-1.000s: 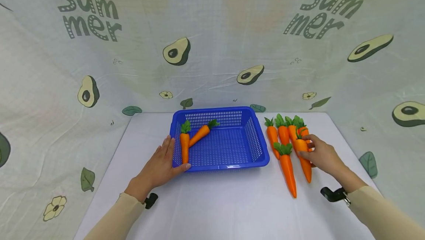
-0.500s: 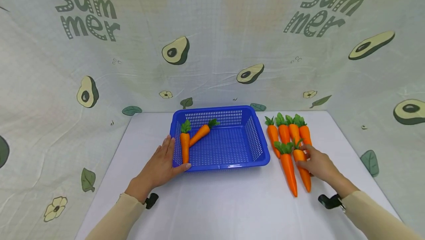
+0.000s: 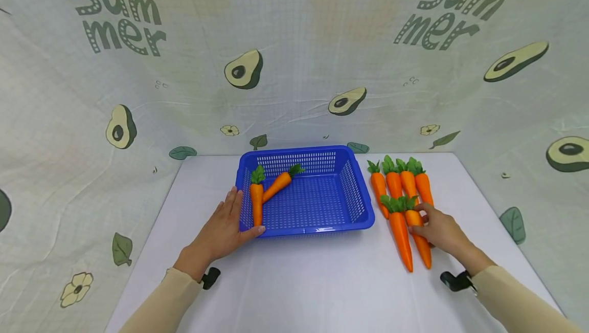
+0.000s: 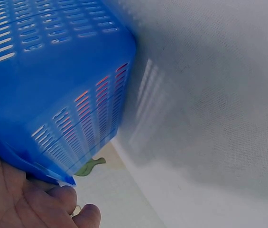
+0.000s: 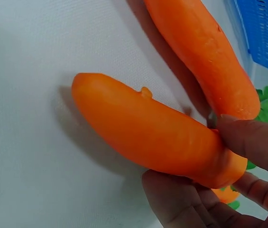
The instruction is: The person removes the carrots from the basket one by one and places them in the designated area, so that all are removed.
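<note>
My right hand [image 3: 436, 228] pinches an orange carrot [image 3: 419, 233] near its leafy top, thumb on one side and fingers on the other. In the right wrist view the held carrot [image 5: 148, 128] lies close over the white surface, its tip pointing away from the hand. Just left of it lies another carrot [image 3: 401, 241], their green leaves overlapping. My left hand [image 3: 220, 233] rests on the left front corner of a blue plastic basket [image 3: 303, 231], fingers extended along its side and thumb at the front rim. Two carrots lie inside the basket at the left, one upright carrot [image 3: 256, 205] and one slanted carrot [image 3: 277, 186].
Behind the held carrot, several more carrots [image 3: 393, 183] lie in a row on the white table [image 3: 313, 287], right of the basket. A patterned cloth [image 3: 294, 31] with avocado prints hangs at the back and sides.
My right hand has brought its carrot toward me and laid it alongside the front carrot, off the back row. The left hand and the basket hold their place.
</note>
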The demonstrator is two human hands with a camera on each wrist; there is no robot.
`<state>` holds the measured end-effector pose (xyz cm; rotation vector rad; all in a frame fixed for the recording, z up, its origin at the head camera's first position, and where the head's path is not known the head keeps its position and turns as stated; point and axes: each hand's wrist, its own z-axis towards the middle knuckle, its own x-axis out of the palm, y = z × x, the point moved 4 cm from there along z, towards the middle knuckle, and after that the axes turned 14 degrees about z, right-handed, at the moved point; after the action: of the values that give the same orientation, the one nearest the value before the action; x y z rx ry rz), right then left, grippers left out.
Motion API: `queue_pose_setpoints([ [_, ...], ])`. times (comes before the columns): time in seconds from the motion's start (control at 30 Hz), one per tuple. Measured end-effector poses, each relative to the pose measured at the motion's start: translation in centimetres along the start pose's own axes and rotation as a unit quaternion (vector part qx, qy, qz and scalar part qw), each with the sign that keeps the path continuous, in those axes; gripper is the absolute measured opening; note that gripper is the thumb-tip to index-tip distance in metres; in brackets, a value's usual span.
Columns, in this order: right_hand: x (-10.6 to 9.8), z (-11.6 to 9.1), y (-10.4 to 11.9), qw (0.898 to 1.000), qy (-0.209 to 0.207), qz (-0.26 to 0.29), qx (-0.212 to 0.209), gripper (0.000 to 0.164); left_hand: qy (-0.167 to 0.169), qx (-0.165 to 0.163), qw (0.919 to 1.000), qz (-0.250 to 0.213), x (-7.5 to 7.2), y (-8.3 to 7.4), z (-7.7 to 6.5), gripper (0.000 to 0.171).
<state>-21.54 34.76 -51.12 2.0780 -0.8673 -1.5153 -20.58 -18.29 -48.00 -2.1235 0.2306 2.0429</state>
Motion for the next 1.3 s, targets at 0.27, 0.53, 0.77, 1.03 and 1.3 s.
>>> queue_pose_setpoints([
  [0.27,-0.3,0.1,0.3,1.000,-0.002,-0.010,-0.009,0.074,-0.004,-0.003,1.0000,-0.009,-0.1,0.0,-0.1,0.121],
  [0.53,-1.0,0.0,1.3,0.998,-0.032,-0.050,-0.032,0.072,-0.006,-0.005,0.9999,-0.008,-0.1,0.1,-0.1,0.122],
  [0.77,-1.7,0.3,2.3,0.995,-0.057,-0.064,-0.060,0.068,-0.002,-0.010,0.9999,-0.007,-0.1,0.1,-0.2,0.123],
  [1.03,-3.1,1.4,6.2,0.990,-0.081,-0.066,-0.093,0.068,0.002,-0.009,1.0000,0.000,-0.2,0.0,-0.2,0.123],
  [1.3,-2.9,2.9,13.0,0.982,-0.086,-0.050,-0.157,0.058,0.005,-0.001,0.9999,0.011,-0.6,-0.2,-0.2,0.122],
])
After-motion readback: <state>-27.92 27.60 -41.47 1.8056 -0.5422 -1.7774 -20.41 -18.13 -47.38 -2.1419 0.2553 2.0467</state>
